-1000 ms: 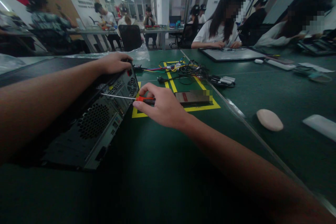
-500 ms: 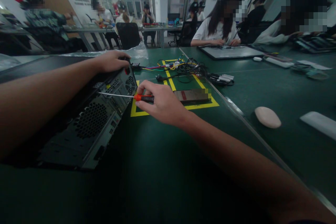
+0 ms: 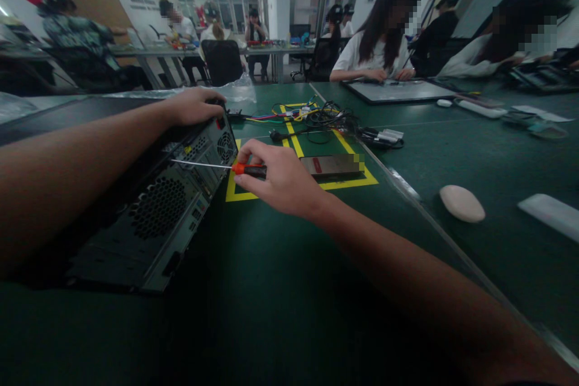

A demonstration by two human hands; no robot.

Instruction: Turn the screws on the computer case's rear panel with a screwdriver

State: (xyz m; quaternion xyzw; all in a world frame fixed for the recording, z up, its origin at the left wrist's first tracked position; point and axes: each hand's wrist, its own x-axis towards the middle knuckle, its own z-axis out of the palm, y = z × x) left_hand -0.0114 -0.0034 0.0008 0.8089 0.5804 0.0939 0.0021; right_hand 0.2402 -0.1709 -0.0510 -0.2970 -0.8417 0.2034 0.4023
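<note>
A black computer case (image 3: 149,217) lies on its side on the green table, its perforated rear panel facing me. My left hand (image 3: 192,106) rests on the case's far top corner, fingers curled over the edge. My right hand (image 3: 280,180) is closed on a screwdriver (image 3: 212,165) with an orange and black handle. Its thin metal shaft points left, and the tip touches the rear panel close to the small fan grille (image 3: 225,147).
A yellow-taped rectangle (image 3: 344,181) holds a flat drive (image 3: 332,165) and a tangle of coloured cables (image 3: 312,116). To the right lie a pale mouse (image 3: 462,203) and a white keyboard (image 3: 547,215). Other people sit at tables behind and on the right.
The view has shifted slightly. Both hands and the screwdriver stay almost where they were against the case.
</note>
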